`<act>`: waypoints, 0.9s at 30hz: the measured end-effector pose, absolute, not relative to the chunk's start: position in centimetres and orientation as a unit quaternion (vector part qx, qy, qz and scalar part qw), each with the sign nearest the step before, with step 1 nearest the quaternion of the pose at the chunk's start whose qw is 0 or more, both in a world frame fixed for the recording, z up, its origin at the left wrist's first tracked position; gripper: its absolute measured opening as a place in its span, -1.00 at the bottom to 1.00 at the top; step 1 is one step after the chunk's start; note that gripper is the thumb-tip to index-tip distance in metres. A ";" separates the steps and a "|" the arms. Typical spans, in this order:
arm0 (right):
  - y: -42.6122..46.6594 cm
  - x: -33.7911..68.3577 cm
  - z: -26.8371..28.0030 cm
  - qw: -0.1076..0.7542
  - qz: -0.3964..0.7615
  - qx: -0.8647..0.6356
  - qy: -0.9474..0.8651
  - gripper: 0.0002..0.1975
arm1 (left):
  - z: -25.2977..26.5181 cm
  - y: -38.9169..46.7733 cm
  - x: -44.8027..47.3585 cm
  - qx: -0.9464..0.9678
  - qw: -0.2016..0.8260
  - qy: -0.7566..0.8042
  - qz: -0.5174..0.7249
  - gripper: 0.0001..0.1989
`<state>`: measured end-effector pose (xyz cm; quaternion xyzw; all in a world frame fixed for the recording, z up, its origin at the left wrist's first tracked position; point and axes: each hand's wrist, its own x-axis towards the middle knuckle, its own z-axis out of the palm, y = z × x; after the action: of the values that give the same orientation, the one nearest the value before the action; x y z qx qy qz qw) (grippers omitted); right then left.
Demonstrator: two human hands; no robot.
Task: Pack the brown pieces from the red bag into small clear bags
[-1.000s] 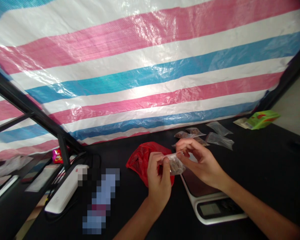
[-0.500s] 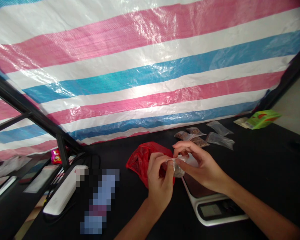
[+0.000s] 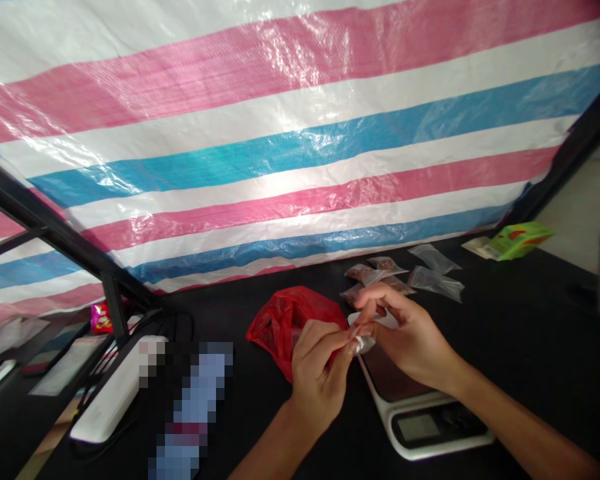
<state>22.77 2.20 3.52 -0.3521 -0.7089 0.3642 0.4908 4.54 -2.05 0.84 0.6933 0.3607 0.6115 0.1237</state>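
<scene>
Two-handed pinch on one small clear plastic bag (image 3: 365,344)

Left hand (image 3: 317,373): thumb and fingers pinching the bag's left end. Right hand (image 3: 415,337): thumb and fingertips pinching close by. Bag is held up near the far left corner of the digital scale (image 3: 400,383); contents mostly hidden. I judge that film this limp needs both grips. Scale's display (image 3: 420,427) faces me, likely for reading. Filled packets (image 3: 387,265) lie beside flatter clear bags (image 3: 437,283), perhaps sorted.
</scene>
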 end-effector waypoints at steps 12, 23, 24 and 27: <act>5.4 24.2 3.1 0.584 0.328 -0.423 -0.611 -0.81 | -0.1 -2.7 4.6 0.668 0.133 0.437 0.587 -0.62; 10.1 30.2 0.6 0.427 0.001 -0.564 -0.707 -0.69 | -0.1 -2.9 4.4 0.678 0.136 0.420 0.588 -0.68; 10.4 31.4 0.8 0.403 -0.023 -0.583 -0.705 -0.67 | -0.1 -2.9 4.4 0.684 0.135 0.414 0.585 -0.69; 11.2 35.1 0.7 0.322 -0.095 -0.644 -0.688 -0.61 | 0.0 -2.9 4.3 0.696 0.133 0.402 0.580 -0.69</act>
<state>35.12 11.22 0.75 -0.6438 -0.6877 -0.0946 0.3221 4.34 -2.93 0.03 0.6961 0.4019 0.5800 0.1327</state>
